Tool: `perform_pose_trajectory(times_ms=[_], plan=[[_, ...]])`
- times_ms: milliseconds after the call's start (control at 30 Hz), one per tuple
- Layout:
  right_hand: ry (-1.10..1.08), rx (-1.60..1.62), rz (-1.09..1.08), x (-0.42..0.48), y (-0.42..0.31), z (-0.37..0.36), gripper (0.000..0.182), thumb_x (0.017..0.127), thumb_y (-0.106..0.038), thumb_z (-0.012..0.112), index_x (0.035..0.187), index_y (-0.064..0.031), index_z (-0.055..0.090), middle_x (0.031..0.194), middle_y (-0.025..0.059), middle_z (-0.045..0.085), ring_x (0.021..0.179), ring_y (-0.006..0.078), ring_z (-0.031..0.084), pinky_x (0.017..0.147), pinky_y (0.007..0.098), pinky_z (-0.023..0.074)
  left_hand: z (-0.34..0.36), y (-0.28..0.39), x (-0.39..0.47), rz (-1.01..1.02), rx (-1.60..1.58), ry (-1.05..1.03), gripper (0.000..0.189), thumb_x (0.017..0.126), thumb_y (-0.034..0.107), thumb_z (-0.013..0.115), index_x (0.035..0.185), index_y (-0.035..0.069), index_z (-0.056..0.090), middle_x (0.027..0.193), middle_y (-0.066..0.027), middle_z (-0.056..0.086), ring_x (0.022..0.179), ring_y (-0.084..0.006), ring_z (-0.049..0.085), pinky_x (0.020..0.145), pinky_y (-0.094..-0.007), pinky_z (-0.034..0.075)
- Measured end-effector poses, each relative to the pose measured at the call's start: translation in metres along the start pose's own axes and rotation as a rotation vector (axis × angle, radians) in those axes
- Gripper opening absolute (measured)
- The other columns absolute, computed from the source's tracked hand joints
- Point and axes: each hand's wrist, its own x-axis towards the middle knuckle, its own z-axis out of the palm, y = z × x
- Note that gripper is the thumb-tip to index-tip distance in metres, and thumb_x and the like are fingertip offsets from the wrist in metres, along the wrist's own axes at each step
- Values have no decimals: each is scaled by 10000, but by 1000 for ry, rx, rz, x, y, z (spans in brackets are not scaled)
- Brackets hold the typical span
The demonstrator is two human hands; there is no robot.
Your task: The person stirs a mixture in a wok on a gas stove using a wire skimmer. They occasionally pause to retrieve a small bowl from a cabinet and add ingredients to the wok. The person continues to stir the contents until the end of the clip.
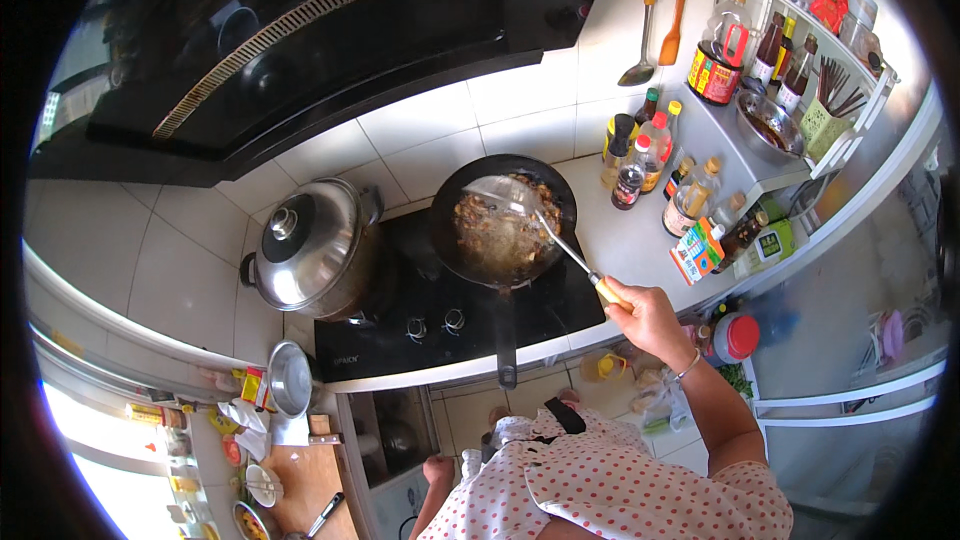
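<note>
My right hand (651, 319) grips the wooden handle of a metal wok turner (566, 244). The turner's broad blade reaches into a black wok (446, 240), over browned chopped food (499, 240) in bubbling liquid or oil. The wok sits on the right side of a black glass cooktop (405, 367), its long handle pointing towards me. My left hand (439, 469) hangs low near the cabinet front, fingers curled, with nothing visible in it. A steel pot (315, 244) with a domed lid stands to the left of the wok.
A range hood (337, 75) overhangs the cooktop. Several sauce bottles (628, 178) stand on the right counter, near a rack (855, 135). A ladle (645, 22) and a wooden spatula (676, 15) hang on the wall. At lower left are a steel basin (291, 379) and a cutting board (307, 476).
</note>
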Motion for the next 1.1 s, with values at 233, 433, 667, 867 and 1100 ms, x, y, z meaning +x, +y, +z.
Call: perform_pose_trajectory(times_ms=[233, 433, 667, 867, 1100], plan=[[127, -167, 108, 26, 2, 11, 410, 804, 9, 643, 1208, 41, 574, 927, 210, 690, 745, 150, 660, 683, 288, 523, -12, -7, 11, 8, -66, -51, 234, 676, 249, 641, 700, 19, 673, 778, -214, 669, 790, -344, 672, 739, -415, 527], [142, 598, 478, 22, 19, 47, 336, 852, -30, 639, 1183, 12, 602, 758, 74, 643, 493, 90, 522, 400, 217, 385, -14, -20, 29, 11, -48, -145, 203, 698, 226, 643, 780, 57, 720, 821, -184, 688, 816, -326, 679, 754, -403, 530], [54, 951, 752, 23, 5, 58, 339, 896, -89, 615, 1214, 22, 576, 838, 113, 648, 484, 82, 493, 387, 180, 327, -22, -21, 30, -5, -58, -180, 186, 731, 205, 629, 791, 60, 729, 796, -166, 693, 788, -288, 689, 733, -379, 535], [2, 756, 595, 14, -25, 54, 379, 869, -27, 626, 1235, 40, 556, 833, 108, 649, 476, 70, 486, 374, 189, 326, -23, -16, 40, 12, -9, -211, 180, 742, 173, 604, 781, 52, 730, 756, -167, 689, 745, -276, 693, 715, -369, 539], [-117, 511, 442, -10, -44, 55, 419, 862, -12, 625, 1270, 20, 539, 661, -18, 532, 488, 29, 451, 408, 198, 353, -17, -12, 40, -56, -31, -291, 269, 737, 215, 644, 904, 16, 712, 947, -185, 690, 928, -297, 669, 810, -380, 512]])
